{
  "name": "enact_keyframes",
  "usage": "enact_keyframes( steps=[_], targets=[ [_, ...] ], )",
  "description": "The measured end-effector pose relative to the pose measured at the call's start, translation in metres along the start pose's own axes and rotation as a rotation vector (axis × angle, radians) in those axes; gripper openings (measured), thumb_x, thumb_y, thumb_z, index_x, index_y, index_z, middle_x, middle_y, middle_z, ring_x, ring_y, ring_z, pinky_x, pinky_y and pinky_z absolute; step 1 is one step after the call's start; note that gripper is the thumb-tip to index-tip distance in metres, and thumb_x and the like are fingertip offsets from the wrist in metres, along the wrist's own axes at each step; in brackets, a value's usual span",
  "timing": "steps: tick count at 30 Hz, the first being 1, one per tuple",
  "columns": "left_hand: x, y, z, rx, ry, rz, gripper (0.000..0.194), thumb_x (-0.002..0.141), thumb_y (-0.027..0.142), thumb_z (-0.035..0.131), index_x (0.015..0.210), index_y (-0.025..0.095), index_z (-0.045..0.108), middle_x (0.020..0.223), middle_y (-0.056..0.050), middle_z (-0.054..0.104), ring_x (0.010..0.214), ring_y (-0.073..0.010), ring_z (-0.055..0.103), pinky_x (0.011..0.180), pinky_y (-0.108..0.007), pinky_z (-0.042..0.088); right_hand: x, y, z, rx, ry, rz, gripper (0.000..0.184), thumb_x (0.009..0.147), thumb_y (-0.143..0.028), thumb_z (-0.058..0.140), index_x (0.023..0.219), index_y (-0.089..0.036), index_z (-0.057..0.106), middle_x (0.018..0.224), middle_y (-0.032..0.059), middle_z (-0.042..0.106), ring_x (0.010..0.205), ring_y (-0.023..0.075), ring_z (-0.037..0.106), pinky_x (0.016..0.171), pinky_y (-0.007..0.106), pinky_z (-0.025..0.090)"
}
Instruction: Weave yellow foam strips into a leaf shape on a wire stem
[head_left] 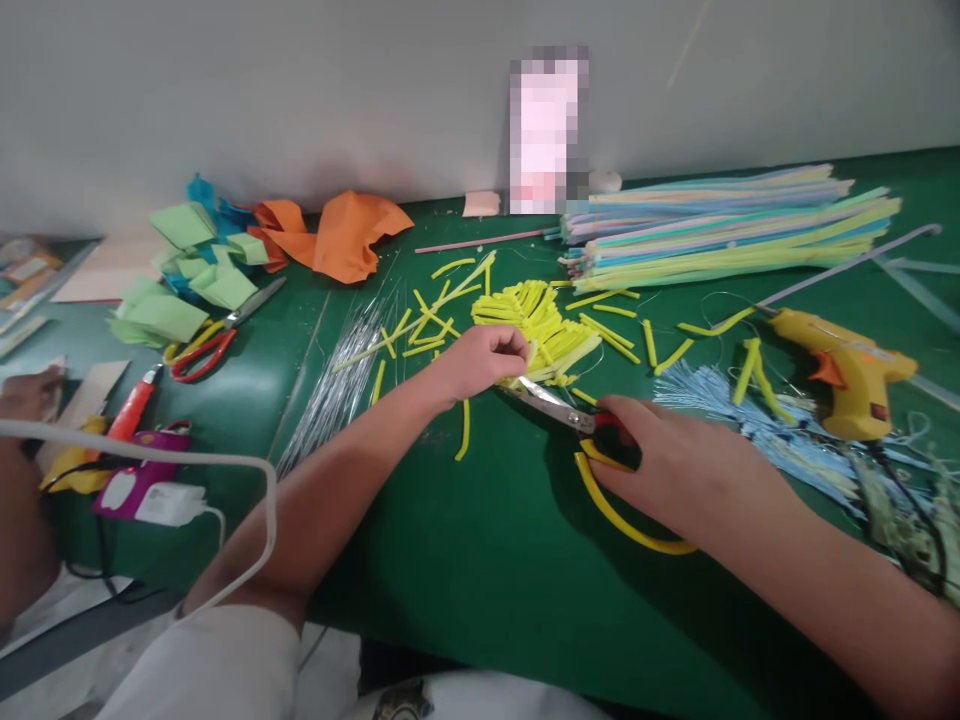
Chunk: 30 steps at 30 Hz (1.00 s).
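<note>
My right hand (675, 460) grips scissors (555, 408) by their red and yellow handles, with the blades pointing left toward my other hand. My left hand (487, 358) is closed in a pinch over the lower edge of a leaf-like cluster of short yellow pipe cleaners (536, 310). A bit of pale yellow shows at its fingertips, beside the blade tips; the exact contact is hidden. Loose cut yellow pipe cleaner pieces (619, 338) lie scattered around the cluster on the green table (465, 560).
Bundled pastel pipe cleaners (735, 240) and a pixelated phone-like object (544, 140) stand at the back. On the right are a yellow glue gun (855, 370) and blue tassels (765, 430). Thin wires (337, 375), red-handled scissors (210, 350), orange paper (352, 235) and another person's hand (30, 392) are leftward.
</note>
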<state>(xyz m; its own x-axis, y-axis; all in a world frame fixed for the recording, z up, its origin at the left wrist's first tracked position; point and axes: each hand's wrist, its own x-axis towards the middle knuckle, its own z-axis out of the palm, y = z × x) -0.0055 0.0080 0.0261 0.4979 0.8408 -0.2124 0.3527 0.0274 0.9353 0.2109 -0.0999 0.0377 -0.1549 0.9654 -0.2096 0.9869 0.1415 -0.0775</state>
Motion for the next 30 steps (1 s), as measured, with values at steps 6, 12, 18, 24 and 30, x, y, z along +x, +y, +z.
enact_keyframes(
  steps=[6, 12, 18, 24, 30],
  targets=[
    [0.0, 0.001, 0.001, -0.01, 0.016, -0.015, 0.005, 0.068, 0.016, 0.061, 0.067, 0.016, 0.056, 0.065, 0.002, 0.052, 0.061, -0.0094, 0.046, 0.06, -0.026, 0.035, 0.001, -0.007, 0.005, -0.014, -0.032, -0.044, 0.042, 0.083, -0.04, 0.058, 0.121, -0.022, 0.06, 0.103, 0.0065, 0.073, 0.082, 0.0267, 0.07, 0.058, 0.033, 0.044],
    [0.0, 0.0, 0.001, -0.037, 0.016, 0.002, 0.004, 0.067, 0.015, 0.061, 0.066, 0.015, 0.056, 0.064, 0.003, 0.052, 0.061, -0.0094, 0.047, 0.061, -0.027, 0.036, 0.003, -0.008, 0.008, -0.042, -0.047, -0.093, 0.035, 0.088, -0.038, 0.055, 0.118, -0.023, 0.061, 0.101, 0.0063, 0.072, 0.084, 0.0264, 0.07, 0.058, 0.032, 0.043],
    [0.001, -0.002, 0.001, -0.037, 0.011, 0.014, 0.005, 0.067, 0.015, 0.061, 0.065, 0.016, 0.056, 0.064, 0.003, 0.052, 0.06, -0.0092, 0.047, 0.061, -0.027, 0.035, 0.004, -0.011, -0.001, -0.045, -0.143, -0.084, 0.028, 0.089, -0.034, 0.051, 0.114, -0.024, 0.062, 0.107, 0.0078, 0.072, 0.085, 0.0275, 0.071, 0.057, 0.031, 0.041],
    [0.001, 0.0, 0.001, -0.021, 0.014, 0.008, 0.005, 0.067, 0.015, 0.061, 0.066, 0.016, 0.056, 0.064, 0.003, 0.052, 0.061, -0.0093, 0.047, 0.061, -0.027, 0.035, 0.006, -0.016, -0.005, -0.107, -0.19, -0.027, 0.029, 0.089, -0.026, 0.048, 0.115, -0.021, 0.06, 0.106, 0.0107, 0.072, 0.084, 0.0301, 0.072, 0.056, 0.033, 0.044],
    [0.001, -0.001, 0.002, -0.029, 0.016, -0.003, 0.004, 0.067, 0.015, 0.061, 0.066, 0.016, 0.057, 0.064, 0.002, 0.053, 0.061, -0.0096, 0.048, 0.062, -0.027, 0.037, 0.008, -0.017, -0.007, -0.134, -0.141, -0.005, 0.051, 0.088, -0.029, 0.051, 0.138, -0.019, 0.046, 0.105, 0.0146, 0.073, 0.079, 0.0324, 0.072, 0.055, 0.035, 0.048]
  ],
)
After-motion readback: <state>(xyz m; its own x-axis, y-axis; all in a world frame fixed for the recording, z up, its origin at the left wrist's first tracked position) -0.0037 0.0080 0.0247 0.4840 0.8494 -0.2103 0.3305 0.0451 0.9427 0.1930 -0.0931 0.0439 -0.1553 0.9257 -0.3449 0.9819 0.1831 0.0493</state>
